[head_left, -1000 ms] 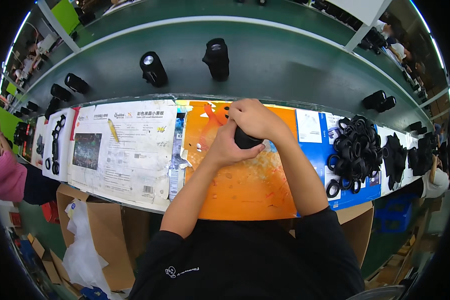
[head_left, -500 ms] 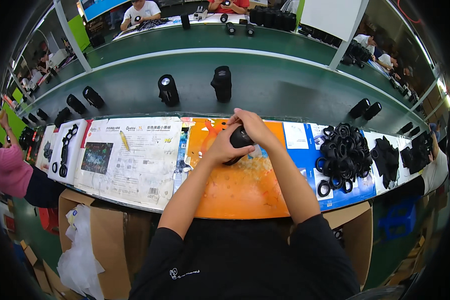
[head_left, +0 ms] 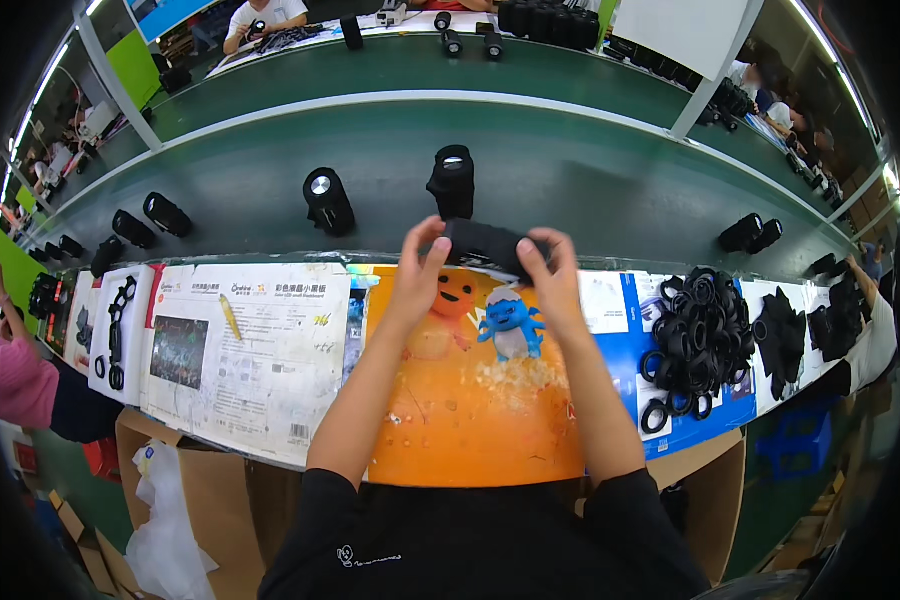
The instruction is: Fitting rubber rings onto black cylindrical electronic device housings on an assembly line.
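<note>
A black cylindrical speaker [head_left: 485, 246] lies sideways between my two hands, raised over the far edge of the orange printed sheet [head_left: 470, 420]. My left hand [head_left: 420, 268] grips its left end, thumb on the near side. Around the right end, my right hand [head_left: 553, 272] has its fingers closed. Just beyond, on the green surface, another black speaker [head_left: 452, 184] stands upright. A similar one with a silver disc on its top end [head_left: 328, 203] stands to its left.
Right of the sheet lies a heap of black rings [head_left: 708, 328], then black fabric-like pieces [head_left: 780, 340]. At left are a yellow cutter-like tool [head_left: 231, 317] and a white foam tray [head_left: 100, 345] with black parts. A metal rail [head_left: 400, 98] crosses ahead. Co-workers sit on both sides and opposite.
The speaker has turned from tilted to lying sideways and moved farther away. My hands, earlier wrapped together over it, are now apart at its two ends. The view has shifted slightly.
</note>
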`<state>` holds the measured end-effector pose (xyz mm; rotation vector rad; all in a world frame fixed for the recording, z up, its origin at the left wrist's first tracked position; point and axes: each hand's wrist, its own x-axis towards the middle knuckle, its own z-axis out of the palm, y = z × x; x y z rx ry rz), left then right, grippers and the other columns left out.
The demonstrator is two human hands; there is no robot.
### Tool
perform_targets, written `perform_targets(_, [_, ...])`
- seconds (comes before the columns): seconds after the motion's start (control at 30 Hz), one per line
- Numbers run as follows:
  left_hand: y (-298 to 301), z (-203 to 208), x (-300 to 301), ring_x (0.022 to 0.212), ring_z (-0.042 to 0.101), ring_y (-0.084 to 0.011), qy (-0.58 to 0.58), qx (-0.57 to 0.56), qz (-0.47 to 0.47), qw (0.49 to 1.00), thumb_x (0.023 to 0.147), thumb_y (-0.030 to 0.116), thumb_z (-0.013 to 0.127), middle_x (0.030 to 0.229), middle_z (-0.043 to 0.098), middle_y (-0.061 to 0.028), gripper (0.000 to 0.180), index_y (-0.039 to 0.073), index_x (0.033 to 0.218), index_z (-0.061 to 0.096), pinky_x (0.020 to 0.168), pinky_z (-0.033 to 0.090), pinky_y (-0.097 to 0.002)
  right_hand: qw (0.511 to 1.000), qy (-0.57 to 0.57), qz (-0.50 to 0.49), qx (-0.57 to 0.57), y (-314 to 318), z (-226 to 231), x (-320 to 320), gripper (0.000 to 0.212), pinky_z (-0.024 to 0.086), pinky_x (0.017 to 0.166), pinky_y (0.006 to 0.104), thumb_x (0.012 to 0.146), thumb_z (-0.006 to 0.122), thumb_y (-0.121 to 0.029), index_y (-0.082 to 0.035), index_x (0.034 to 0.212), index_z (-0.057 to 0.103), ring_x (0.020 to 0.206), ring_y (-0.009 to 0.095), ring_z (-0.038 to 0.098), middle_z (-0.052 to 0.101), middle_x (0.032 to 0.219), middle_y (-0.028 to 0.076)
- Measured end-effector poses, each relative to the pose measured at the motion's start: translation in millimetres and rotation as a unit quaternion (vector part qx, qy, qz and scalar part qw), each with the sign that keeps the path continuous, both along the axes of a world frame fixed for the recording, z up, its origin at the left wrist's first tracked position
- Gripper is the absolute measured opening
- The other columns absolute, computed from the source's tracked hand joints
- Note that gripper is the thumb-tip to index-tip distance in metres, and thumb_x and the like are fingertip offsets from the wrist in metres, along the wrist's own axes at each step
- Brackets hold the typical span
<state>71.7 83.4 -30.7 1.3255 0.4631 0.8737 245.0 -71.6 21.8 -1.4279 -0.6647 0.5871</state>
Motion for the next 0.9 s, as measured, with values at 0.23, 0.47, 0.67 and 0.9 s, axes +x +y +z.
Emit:
perform_targets(0.23, [88.0,8.6,59.7,0.155,0.048,-0.0366,0.112,0.183,0.171,0.961,0.087,0.034,0.096,0.166,0.049,-0.022,0.099,0.006,0.165,0.043,0.131,0.036,-0.0506,0.855,-0.485,-0.067,-0.173,38.0,55.5,79.9,0.056,0.05,0.113,0.0454,0.092,0.092,-0.029,-0.014,0.142,0.071,0.13,0.035,0.059,0.069,0.137,0.012])
perform_targets(0.47, [97.7,42.4,80.8,0.136,0.068,-0.0342,0.195,0.147,0.006,0.97,0.077,0.021,0.102,0.144,0.07,-0.021,0.094,0.003,0.156,0.055,0.117,0.053,-0.0427,0.755,-0.62,-0.157,-0.146,15.5,45.5,92.7,0.051,0.045,0.114,0.0483,0.1,0.083,-0.021,-0.013,0.148,0.071,0.139,0.039,0.051,0.063,0.147,0.018])
perform_targets(0.67, [32.2,65.5,56.0,0.115,0.072,-0.0193,0.04,-0.006,0.045,0.998,0.082,0.028,0.103,0.125,0.073,-0.0143,0.074,-0.003,0.132,0.059,0.099,0.059,-0.033,0.83,-0.556,-0.007,-0.048,-25.0,33.6,5.7,0.068,0.045,0.118,0.048,0.098,0.083,-0.014,-0.012,0.161,0.059,0.139,0.04,0.055,0.057,0.153,0.021])
perform_targets(0.9, [-45.8,61.2,3.8,0.108,0.066,-0.016,-0.078,-0.149,-0.024,0.985,0.092,0.047,0.094,0.121,0.065,-0.0049,0.084,0.0,0.143,0.047,0.096,0.057,-0.0331,0.924,-0.374,0.069,0.034,-48.7,-2.6,-39.6,0.096,0.054,0.103,0.0427,0.105,0.076,-0.027,0.0,0.177,0.018,0.137,0.035,0.059,0.054,0.157,0.026])
